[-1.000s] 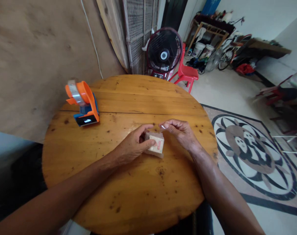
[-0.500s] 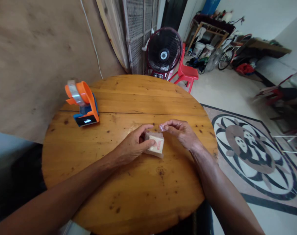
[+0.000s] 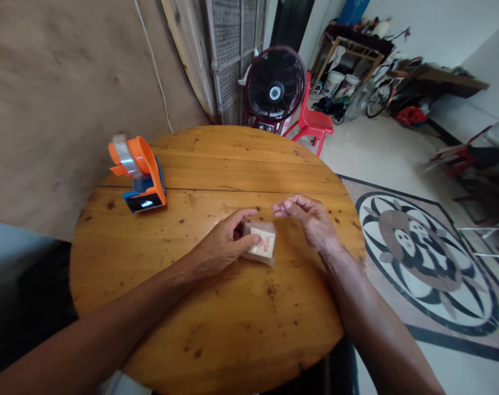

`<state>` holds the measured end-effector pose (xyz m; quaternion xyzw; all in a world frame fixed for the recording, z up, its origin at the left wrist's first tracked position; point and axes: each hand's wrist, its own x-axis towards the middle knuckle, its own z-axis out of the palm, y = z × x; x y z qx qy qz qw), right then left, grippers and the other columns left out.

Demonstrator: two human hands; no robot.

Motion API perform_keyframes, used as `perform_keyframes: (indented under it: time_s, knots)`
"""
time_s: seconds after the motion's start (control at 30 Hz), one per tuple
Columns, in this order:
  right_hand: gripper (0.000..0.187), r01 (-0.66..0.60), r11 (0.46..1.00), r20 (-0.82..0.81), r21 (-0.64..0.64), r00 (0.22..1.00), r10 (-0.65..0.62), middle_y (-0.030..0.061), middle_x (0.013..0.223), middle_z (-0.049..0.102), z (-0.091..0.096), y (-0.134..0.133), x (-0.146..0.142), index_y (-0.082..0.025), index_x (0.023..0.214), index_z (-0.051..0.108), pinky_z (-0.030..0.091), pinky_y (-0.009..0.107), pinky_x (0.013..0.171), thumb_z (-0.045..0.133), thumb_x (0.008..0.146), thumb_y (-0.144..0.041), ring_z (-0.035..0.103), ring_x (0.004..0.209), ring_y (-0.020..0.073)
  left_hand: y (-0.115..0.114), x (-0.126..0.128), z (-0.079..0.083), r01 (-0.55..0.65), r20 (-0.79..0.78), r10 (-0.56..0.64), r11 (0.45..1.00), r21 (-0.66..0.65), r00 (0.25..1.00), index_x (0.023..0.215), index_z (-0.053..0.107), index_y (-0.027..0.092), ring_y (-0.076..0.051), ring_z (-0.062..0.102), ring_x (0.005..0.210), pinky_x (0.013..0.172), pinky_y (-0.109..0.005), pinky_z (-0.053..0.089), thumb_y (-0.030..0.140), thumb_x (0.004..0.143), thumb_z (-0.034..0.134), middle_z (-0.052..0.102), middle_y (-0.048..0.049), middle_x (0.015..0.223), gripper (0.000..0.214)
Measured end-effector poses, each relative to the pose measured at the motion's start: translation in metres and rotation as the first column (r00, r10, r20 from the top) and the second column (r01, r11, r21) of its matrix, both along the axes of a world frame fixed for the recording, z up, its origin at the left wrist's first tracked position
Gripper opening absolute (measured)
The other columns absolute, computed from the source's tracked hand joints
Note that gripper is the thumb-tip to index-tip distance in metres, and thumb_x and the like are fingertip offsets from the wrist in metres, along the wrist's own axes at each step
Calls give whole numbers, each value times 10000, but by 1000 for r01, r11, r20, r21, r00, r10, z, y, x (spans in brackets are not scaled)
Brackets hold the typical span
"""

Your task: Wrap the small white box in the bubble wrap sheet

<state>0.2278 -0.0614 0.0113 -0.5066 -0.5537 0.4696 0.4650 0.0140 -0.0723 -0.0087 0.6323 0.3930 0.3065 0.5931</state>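
A small pale box [image 3: 264, 245] with reddish print, wrapped in clear plastic, rests on the round wooden table [image 3: 233, 312]. My left hand [image 3: 228, 241] grips it from the left, thumb across the printed face and the other fingers behind. Just above and to the right of the box, apart from it, is my right hand [image 3: 304, 216]. Its thumb and fingertips are pinched together; a small clear scrap seems to show at the tips, too small to name surely. Toward the table's far left stands an orange and blue tape dispenser [image 3: 146, 175] with a roll of clear tape.
A wooden board [image 3: 68, 99] borders the table on the left. Beyond the far edge stand a dark fan [image 3: 276, 82] and a red plastic chair [image 3: 315, 120]. Panda-patterned floor tiles [image 3: 426, 258] lie to the right, with a bicycle [image 3: 381, 96] farther back.
My right hand has turned and shifted slightly up and right, away from the box. The clear scrap at its fingertips shows less now. My left hand and the box have stayed in place.
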Motion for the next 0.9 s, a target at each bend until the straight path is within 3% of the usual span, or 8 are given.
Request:
perform_keyframes:
  time_s: [0.13, 0.23, 0.33, 0.47, 0.63, 0.77, 0.9]
  knots:
    - [231, 12, 1000, -17, 4, 1000, -12, 39, 864, 714, 4, -1, 6, -188, 772, 658, 485, 334, 830, 692, 765, -416, 649, 782, 155, 0, 0, -1, 3, 1, -3, 1000, -11, 1000, 1308, 444, 190, -176, 595, 870, 768, -312, 480, 303, 811, 594, 613, -55, 1049, 532]
    - [193, -119, 993, 83, -21, 989, 120, 33, 932, 702, 9, -5, 12, -197, 837, 672, 476, 333, 838, 705, 760, -370, 637, 839, 160, 0, 0, 1, -1, 6, 1, 999, -32, 1000, 1313, 434, 183, -172, 590, 870, 763, -303, 476, 295, 807, 598, 608, -59, 1064, 544]
    - [236, -294, 955, 223, -31, 930, 294, 27, 1030, 683, 14, -8, 15, -230, 972, 675, 462, 351, 886, 707, 761, -330, 619, 952, 183, -1, 0, 3, 0, 12, 0, 999, -43, 1000, 1295, 446, 178, -174, 595, 866, 756, -301, 477, 283, 804, 597, 616, -60, 1048, 525]
    - [275, -399, 917, 331, 32, 870, 367, 12, 1153, 649, 13, -10, 13, -287, 1039, 672, 406, 395, 993, 708, 767, -293, 581, 1102, 214, -1, 0, 3, 16, 33, -15, 999, -28, 999, 1272, 466, 196, -177, 606, 864, 752, -303, 482, 278, 813, 586, 625, -54, 1039, 481]
    - [116, -321, 941, 319, 108, 908, 273, 29, 1142, 650, 8, -8, 5, -266, 914, 702, 415, 408, 974, 652, 822, -317, 596, 1077, 211, -1, 1, 1, 15, 50, -13, 999, -34, 999, 1270, 469, 202, -182, 610, 871, 759, -309, 489, 283, 810, 585, 632, -58, 1060, 481]
    - [103, -240, 958, 280, 155, 941, 190, 24, 998, 680, 5, -6, 2, -241, 855, 700, 441, 366, 919, 645, 822, -321, 618, 956, 178, -1, 1, 1, 0, 21, 1, 999, -42, 1000, 1281, 460, 192, -181, 607, 860, 752, -311, 488, 298, 807, 596, 626, -63, 1052, 505]
    - [138, -194, 974, 265, 118, 951, 157, 15, 910, 692, 2, -5, 1, -224, 860, 693, 465, 340, 851, 628, 829, -342, 619, 870, 166, -1, 1, 1, 3, 22, -3, 1000, -20, 1000, 1282, 462, 200, -175, 600, 862, 760, -310, 485, 297, 816, 592, 617, -52, 1041, 493]
